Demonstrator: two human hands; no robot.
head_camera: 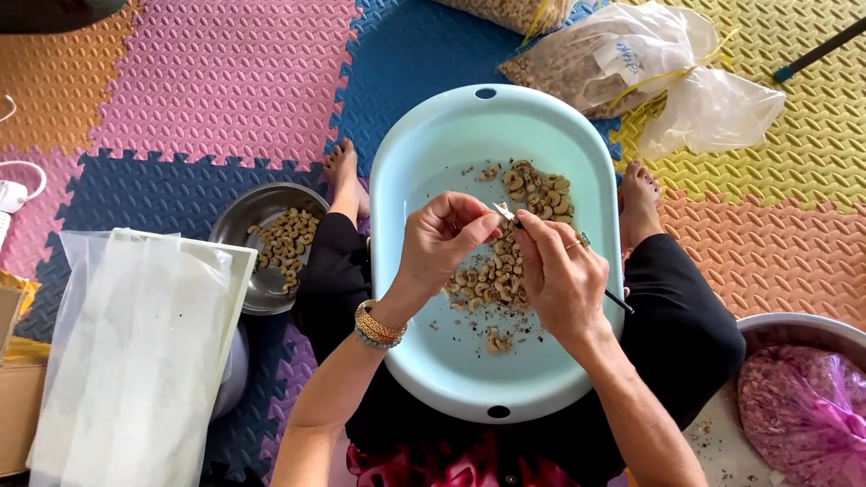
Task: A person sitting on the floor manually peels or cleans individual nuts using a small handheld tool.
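Two bare hands meet over a pale blue oval basin [424,162] that rests on the person's lap. The left hand [440,242] has its fingers pinched together on a small nut, though the nut itself is mostly hidden by the fingertips. The right hand [561,271] is clenched around a thin knife [505,214]; its short silvery blade pokes out at 10 o'clock toward the left fingertips, and its dark handle end shows below the palm at 4 o'clock.

Pale, curved cashew kernels [539,191] lie in a loose heap inside the basin, running from 1 o'clock down under the hands toward the middle, with dark flecks of skin scattered about them. At 9 o'clock from the basin sits a steel bowl [236,216] holding more kernels. A clear bag of nuts [577,68] lies at 1 o'clock on the coloured foam mat [225,81].
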